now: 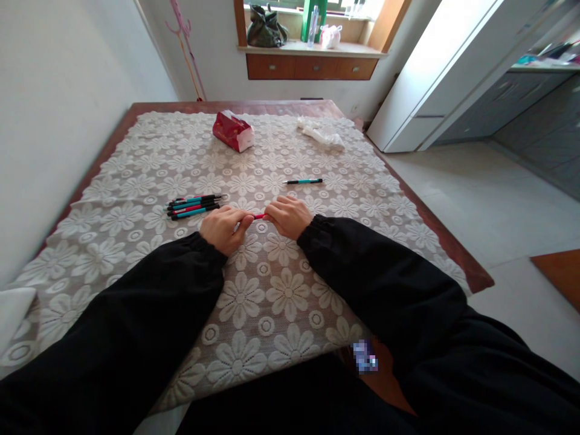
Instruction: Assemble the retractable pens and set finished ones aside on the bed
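Between my two hands a red pen (pixel 259 216) lies level, just above or on the lace tablecloth. My left hand (pixel 226 228) is closed round its left end, and my right hand (pixel 289 216) grips its right end. Only a short red middle stretch shows; both ends are hidden by fingers. Just left of my left hand several pens (pixel 193 206) in teal, red and black lie in a bundle. Past my right hand a single teal and black pen (pixel 303 181) rests by itself on the cloth.
A red tissue pack (pixel 233 131) and a crumpled clear plastic bag (pixel 321 134) lie toward the far side of the table. The flowered tablecloth (pixel 240 299) covers the wooden table (pixel 475 278). A white fridge (pixel 414 72) stands beyond, at the right.
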Available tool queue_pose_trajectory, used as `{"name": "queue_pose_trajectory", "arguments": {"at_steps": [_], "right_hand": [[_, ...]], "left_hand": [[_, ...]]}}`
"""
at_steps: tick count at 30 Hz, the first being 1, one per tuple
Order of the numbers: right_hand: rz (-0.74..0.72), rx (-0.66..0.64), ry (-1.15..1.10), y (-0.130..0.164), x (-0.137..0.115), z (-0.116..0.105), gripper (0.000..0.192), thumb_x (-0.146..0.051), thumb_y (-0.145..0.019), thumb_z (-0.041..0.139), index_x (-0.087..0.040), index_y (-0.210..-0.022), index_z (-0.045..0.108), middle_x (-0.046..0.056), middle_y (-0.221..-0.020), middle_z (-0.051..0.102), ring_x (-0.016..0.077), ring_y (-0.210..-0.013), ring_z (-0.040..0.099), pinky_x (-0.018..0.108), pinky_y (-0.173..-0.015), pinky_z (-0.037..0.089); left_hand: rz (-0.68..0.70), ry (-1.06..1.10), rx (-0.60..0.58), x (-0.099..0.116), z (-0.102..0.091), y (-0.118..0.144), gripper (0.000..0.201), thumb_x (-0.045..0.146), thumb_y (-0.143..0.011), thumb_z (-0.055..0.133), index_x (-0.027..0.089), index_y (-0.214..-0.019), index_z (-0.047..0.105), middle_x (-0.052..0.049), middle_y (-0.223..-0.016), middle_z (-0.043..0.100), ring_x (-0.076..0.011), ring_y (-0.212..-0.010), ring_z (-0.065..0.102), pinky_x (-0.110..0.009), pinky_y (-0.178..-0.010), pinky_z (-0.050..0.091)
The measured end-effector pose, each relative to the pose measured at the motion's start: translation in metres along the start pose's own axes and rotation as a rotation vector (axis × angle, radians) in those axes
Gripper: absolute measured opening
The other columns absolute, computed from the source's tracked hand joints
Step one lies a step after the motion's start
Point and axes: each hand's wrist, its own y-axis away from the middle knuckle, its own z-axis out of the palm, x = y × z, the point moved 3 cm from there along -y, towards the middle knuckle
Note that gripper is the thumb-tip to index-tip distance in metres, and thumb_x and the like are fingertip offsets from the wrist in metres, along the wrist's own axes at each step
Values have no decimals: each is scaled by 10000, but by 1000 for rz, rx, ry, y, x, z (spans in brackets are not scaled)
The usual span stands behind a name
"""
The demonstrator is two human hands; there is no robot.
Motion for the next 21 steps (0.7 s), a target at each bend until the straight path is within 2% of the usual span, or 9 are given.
{"name": "queue_pose_trajectory", "arguments": {"at_steps": [3,9,12,14,17,21], "right_hand": [[0,2,-11,0,0,-1,411,-394,-1085,358,-179,-940,676,86,-910,714,204,-855,533,346,-769,302],[62,-94,-122,1,3,5,377,-390,-1070,397,-194,-894,668,46,-790,689,172,-740,535,319,-717,289],[64,-45,-132,1,7,5,414,-413,-1079,364,-199,-890,664,49,-805,684,173,-752,529,315,-723,299],[38,17,-103,1,10,3,437,-418,-1088,329,-197,-918,666,59,-849,688,181,-793,522,321,-749,312],[8,71,-55,1,12,-1,462,-431,-1092,306,-190,-942,670,71,-886,685,192,-829,505,334,-780,323],[-11,61,-21,0,12,-3,460,-430,-1093,307,-189,-943,670,72,-886,683,197,-829,501,341,-783,321]], "left_hand": [[-3,-10,-26,-3,2,-1,451,440,-1026,407,202,-946,782,-100,-864,768,-257,-848,665,-384,-753,487],[35,1,21,1,-1,0,332,462,-983,538,238,-992,783,-66,-944,790,-255,-910,659,-390,-825,483],[6,27,39,0,-2,0,351,471,-989,524,238,-1011,785,-69,-937,783,-250,-893,656,-382,-821,479],[-46,33,28,-3,-3,-1,401,472,-1011,464,234,-1022,786,-73,-857,758,-245,-847,646,-369,-788,476],[-140,38,-18,-8,-2,-2,473,476,-1024,395,240,-912,790,-63,-703,679,-237,-768,622,-345,-704,457],[-171,82,-54,-11,-2,-3,484,493,-1002,412,244,-800,776,-47,-663,617,-204,-650,579,-334,-644,438]]}}
